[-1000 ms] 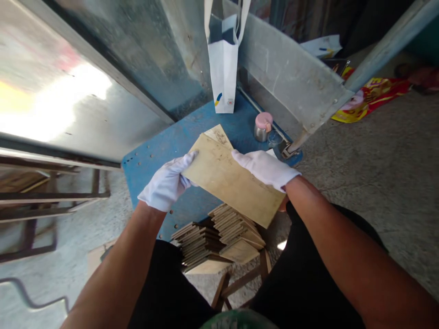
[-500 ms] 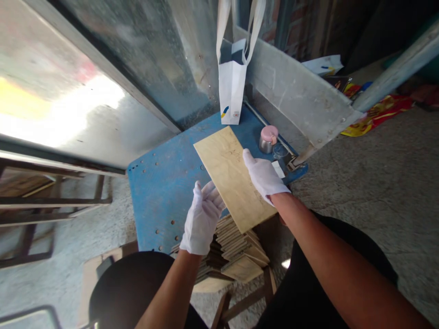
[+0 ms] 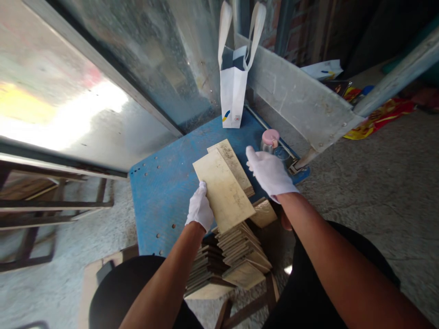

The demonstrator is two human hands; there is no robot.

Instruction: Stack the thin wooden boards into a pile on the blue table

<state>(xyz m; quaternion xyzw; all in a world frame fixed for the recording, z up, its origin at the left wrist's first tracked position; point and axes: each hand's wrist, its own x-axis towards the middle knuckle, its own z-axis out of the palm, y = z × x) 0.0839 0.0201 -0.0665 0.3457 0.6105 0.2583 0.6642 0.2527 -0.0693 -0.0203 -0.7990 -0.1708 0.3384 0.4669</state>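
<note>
left hand [image 3: 200,208] holds a pale board [image 3: 224,192], right hand [image 3: 270,172] apart from it.

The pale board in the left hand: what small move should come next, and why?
Probably bring the right hand over to the opposite long edge of the pale board to steady it. The left hand grips only one long edge, while the right hand appears to hold nothing and is close by, not touching the board.

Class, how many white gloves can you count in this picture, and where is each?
2: one on the left hand, which holds a pale board; one on the right hand, near the pink-lidded jar. Neither is hidden completely.
</note>
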